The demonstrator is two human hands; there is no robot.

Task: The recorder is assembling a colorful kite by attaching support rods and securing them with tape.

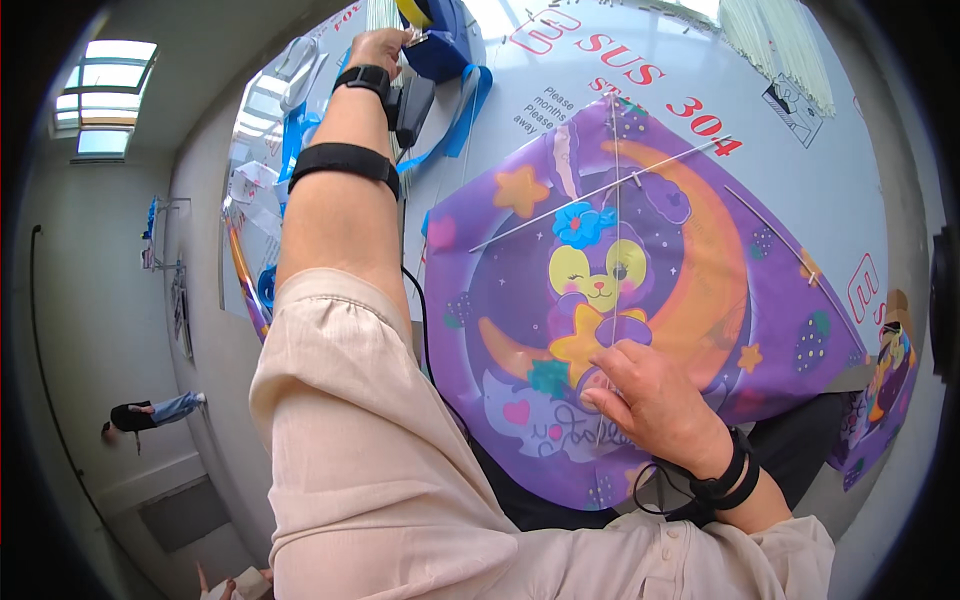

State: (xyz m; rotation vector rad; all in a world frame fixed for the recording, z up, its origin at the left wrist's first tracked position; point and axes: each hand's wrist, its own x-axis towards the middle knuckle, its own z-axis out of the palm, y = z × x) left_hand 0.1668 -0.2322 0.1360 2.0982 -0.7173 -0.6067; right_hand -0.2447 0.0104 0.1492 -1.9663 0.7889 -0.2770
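Note:
A purple kite point(455, 300) printed with a rabbit, stars and an orange moon lies over the table's near edge and my lap. A thin white spine rod point(617, 215) runs down its middle, crossed by a slanting rod point(540, 217). My right hand point(655, 405) rests low on the kite, fingers curled and thumb bent at the spine rod, partly covering it. My left hand point(378, 50) is stretched far forward, fingertips pinched at the front of a blue tape dispenser point(445, 50). What lies between those fingertips is too small to make out.
Blue ribbon point(470, 110) hangs beside the dispenser. Bundled white rods point(785, 50) lie at the far right of the white table point(830, 180). Another printed kite point(885, 385) hangs at the right edge. Clear plastic point(255, 190) lies left. A person point(155, 410) is in the left background.

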